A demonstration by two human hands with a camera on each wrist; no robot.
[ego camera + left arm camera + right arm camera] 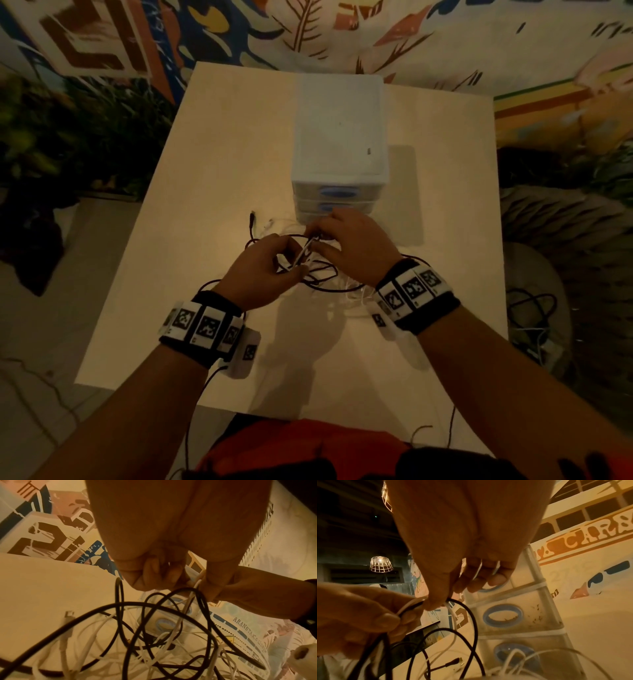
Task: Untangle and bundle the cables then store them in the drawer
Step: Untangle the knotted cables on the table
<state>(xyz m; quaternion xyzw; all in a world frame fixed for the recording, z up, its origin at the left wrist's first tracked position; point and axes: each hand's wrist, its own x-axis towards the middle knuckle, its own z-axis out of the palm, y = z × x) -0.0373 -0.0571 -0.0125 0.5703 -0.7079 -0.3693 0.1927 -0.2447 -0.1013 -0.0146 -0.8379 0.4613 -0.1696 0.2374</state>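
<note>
A tangle of black cable (pixel 322 289) and thin white cable (pixel 303 255) lies on the pale table (pixel 222 171), just in front of a white three-drawer unit (pixel 339 137) whose drawers are closed. My left hand (pixel 296 269) pinches a white strand together with a black one; the left wrist view shows its fingers (pixel 161 574) curled over the loops of black cable (pixel 120 601). My right hand (pixel 318 240) grips the same strands a little farther on, close to the drawer fronts (pixel 530 601). In the right wrist view my right hand (pixel 440 601) pinches next to my left hand (pixel 368 615).
A black plug end (pixel 252 219) lies on the table left of the tangle. A white connector (pixel 68 615) trails off to the left. More cables (pixel 534 308) lie on the floor to the right of the table. Wires hang from both wrist bands over the table's near edge.
</note>
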